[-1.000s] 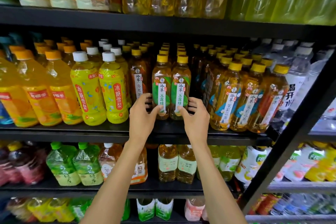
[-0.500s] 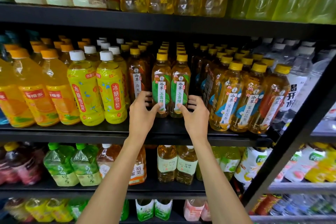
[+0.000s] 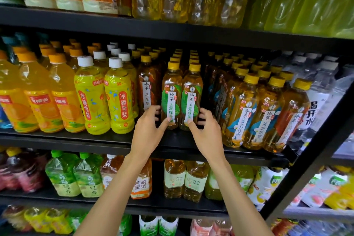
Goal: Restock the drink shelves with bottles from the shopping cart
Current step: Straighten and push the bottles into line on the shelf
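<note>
left hand (image 3: 148,130) grips left green-label bottle (image 3: 171,90), right hand (image 3: 207,133) grips right green-label bottle (image 3: 192,92); fingertips hidden behind the 2.

Left hand (image 3: 147,130) gripping left green-tea bottle (image 3: 171,90), right hand (image 3: 207,134) gripping right green-tea bottle (image 3: 192,90)

You read 冷萃 玉露绿茶 on the green-label bottles (image 3: 171,99); 冷萃 乌龙茶 on the brown tea bottle (image 3: 148,90); 冰糖雪梨 on the yellow bottles (image 3: 119,101); 冷萃 茉莉花茶 on the blue-label bottles (image 3: 241,115); 喝开水 on the water bottle (image 3: 314,110).

Only slight shift: left hand (image 3: 147,130), right hand (image 3: 207,134) resettled around green tea bottles (image 3: 171,97).
</note>
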